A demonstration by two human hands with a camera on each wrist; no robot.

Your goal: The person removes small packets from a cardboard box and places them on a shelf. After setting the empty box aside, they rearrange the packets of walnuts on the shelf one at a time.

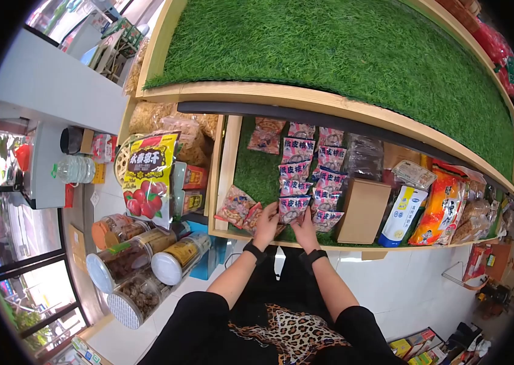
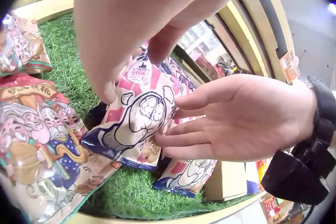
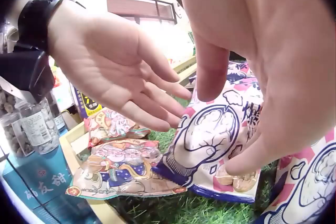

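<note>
A pink, white and blue packet of walnuts (image 1: 294,210) lies at the near end of the left-hand row of matching packets, on green artificial turf (image 1: 253,172). My left hand (image 1: 265,226) is at its left side, fingers extended along the edge in the right wrist view. From the other side my right hand (image 1: 305,233) touches the packet with nearly straight fingers, seen clearly in the left wrist view. A second row of matching packets (image 1: 329,199) runs just to the right. Left of my left hand lie several reddish patterned snack packets (image 1: 237,205).
A brown cardboard box (image 1: 364,211), a white-and-blue pouch (image 1: 403,214) and an orange bag (image 1: 442,204) stand to the right. A wooden rim (image 1: 251,238) borders the shelf in front. Clear plastic jars (image 1: 128,255) and a yellow dried-fruit bag (image 1: 150,176) are at left.
</note>
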